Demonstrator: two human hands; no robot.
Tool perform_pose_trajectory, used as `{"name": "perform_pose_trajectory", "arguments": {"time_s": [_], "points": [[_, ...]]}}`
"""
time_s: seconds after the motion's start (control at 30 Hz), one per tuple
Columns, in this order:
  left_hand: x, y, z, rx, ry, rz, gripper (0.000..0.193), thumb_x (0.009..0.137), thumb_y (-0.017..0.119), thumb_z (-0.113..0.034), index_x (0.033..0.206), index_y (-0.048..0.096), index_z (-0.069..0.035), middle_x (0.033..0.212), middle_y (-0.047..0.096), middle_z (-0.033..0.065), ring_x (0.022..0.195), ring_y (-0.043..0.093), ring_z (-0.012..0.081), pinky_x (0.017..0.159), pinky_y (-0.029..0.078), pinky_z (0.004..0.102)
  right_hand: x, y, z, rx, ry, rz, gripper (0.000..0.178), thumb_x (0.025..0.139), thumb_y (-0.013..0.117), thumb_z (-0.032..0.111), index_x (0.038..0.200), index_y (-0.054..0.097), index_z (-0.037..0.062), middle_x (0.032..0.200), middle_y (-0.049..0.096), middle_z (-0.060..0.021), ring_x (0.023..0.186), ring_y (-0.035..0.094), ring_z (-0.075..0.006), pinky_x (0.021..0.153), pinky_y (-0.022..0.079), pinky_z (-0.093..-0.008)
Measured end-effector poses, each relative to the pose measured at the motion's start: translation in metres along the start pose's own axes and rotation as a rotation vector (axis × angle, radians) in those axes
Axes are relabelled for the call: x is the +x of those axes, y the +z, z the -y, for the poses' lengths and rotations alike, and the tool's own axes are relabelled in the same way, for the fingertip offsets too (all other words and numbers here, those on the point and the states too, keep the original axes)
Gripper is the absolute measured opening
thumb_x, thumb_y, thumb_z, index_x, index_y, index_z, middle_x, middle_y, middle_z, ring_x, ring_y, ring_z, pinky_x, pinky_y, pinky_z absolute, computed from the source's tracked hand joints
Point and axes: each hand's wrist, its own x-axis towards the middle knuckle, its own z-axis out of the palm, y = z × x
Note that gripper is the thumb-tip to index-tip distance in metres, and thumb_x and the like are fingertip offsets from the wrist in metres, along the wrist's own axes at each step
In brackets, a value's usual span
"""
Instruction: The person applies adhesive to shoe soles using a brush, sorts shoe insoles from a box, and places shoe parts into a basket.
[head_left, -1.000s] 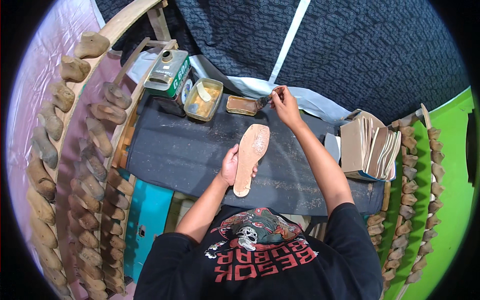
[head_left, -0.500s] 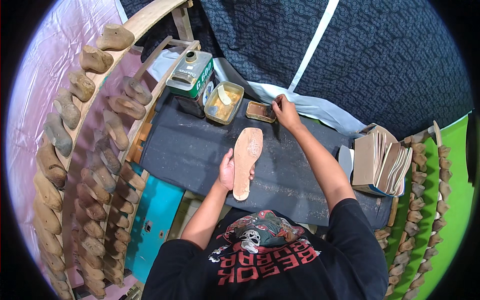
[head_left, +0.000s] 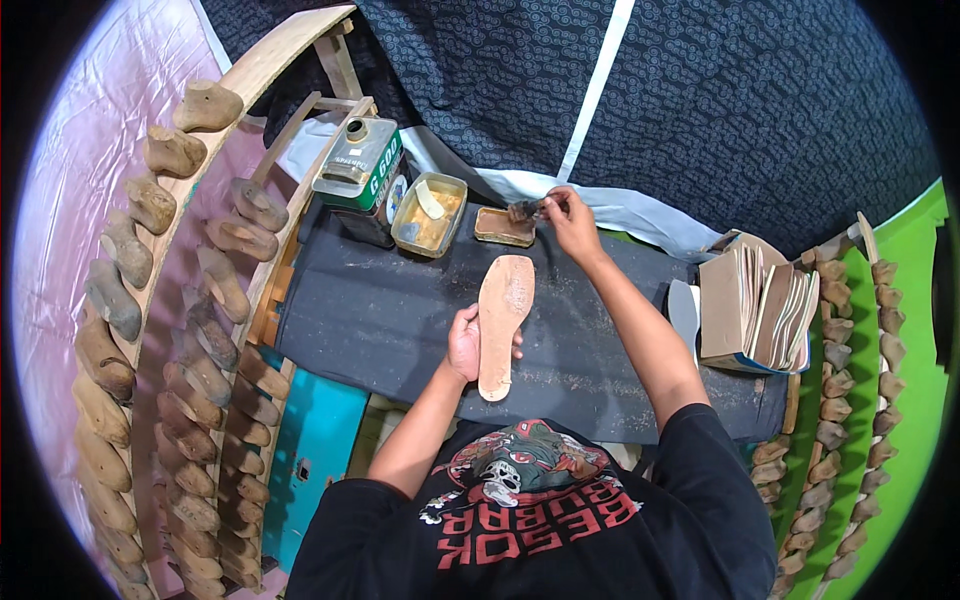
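Note:
A tan shoe insole (head_left: 499, 335) is gripped in my left hand (head_left: 463, 345), its wide end pointing away from me. Its upper part has a rough, pale patch. My right hand (head_left: 574, 222) pinches a small dark brush (head_left: 523, 210), whose bristle end hangs over the far edge of a small rectangular tin (head_left: 506, 241). Brown material shows inside the tin. To its left stands a larger tub (head_left: 424, 250) with yellowish residue and a pale, flat spreader (head_left: 429, 199) lying in it.
A green and dark metal can (head_left: 361, 170) stands at the table's far left. A box of flat sole pieces (head_left: 745, 310) sits at the right. Racks of wooden shoe lasts (head_left: 122, 250) line both sides. Dark cloth (head_left: 700, 120) hangs behind the dark-covered table (head_left: 350, 310).
My right hand has lifted slightly and turned, so the brush now shows plainly above the tin. The insole stays in my left hand. The whole view has shifted a little.

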Motion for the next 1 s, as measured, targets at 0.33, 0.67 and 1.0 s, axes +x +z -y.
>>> {"name": "perform_pose_trajectory", "arguments": {"time_s": [0.33, 0.67, 1.0], "points": [[-0.001, 0.0, 0.008, -0.004, 0.03, -0.014, 0.064, 0.099, 0.035, -0.051, 0.137, 0.056, -0.004, 0.119, 0.068, 0.0155, 0.099, 0.068, 0.0306, 0.082, 0.058, 0.0501, -0.023, -0.05, 0.049, 0.421, 0.113, -0.102, 0.02, 0.106, 0.055, 0.019, 0.113, 0.052, 0.0007, 0.093, 0.068, -0.0109, 0.076, 0.07, -0.0164, 0.066, 0.059, -0.0276], [0.024, 0.007, 0.026, -0.017, -0.07, 0.136, 0.062, 0.101, 0.034, -0.05, 0.138, 0.055, -0.005, 0.124, 0.066, 0.0152, 0.101, 0.067, 0.0322, 0.083, 0.057, 0.0507, -0.093, -0.086, 0.119, -0.035, -0.06, 0.15, 0.016, 0.103, 0.057, 0.015, 0.112, 0.055, 0.0012, 0.09, 0.067, -0.0092, 0.079, 0.068, -0.0147, 0.072, 0.055, -0.0317], [0.042, 0.009, 0.053, -0.094, -0.145, 0.156, 0.06, 0.102, 0.034, -0.05, 0.136, 0.057, -0.007, 0.119, 0.068, 0.0147, 0.099, 0.068, 0.0325, 0.082, 0.057, 0.0492, -0.148, -0.09, 0.149, -0.397, -0.448, 0.416, 0.023, 0.089, 0.069, 0.008, 0.109, 0.059, 0.0018, 0.089, 0.064, -0.0152, 0.077, 0.066, -0.03, 0.07, 0.054, -0.0389]]}}
